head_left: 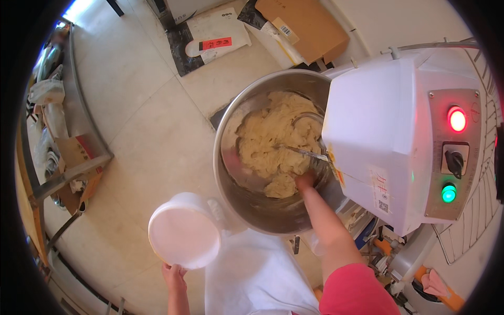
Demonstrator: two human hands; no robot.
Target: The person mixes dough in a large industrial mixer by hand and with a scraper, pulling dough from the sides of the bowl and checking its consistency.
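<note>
A steel mixer bowl (224, 173) holds a large mass of pale yellow, lumpy dough (268, 142). The mixer's curved hook (310, 117) and a straight metal bar (304, 153) reach into the bowl. My right hand (304, 181) is down inside it, against the near edge of the dough; its fingers are hidden. My left hand (175, 275) grips the rim of a round white tub (185, 232), held to the left of the bowl. The tub's inside looks plain white, and I cannot tell whether anything lies in it.
The white mixer head (370, 131) rises at the right, its panel carrying a red light (457, 119), a black knob (454, 160) and a green light (449, 193). Cardboard (302, 26) and a flat sack (210, 42) lie beyond. A metal-framed shelf (86, 105) stands at the left.
</note>
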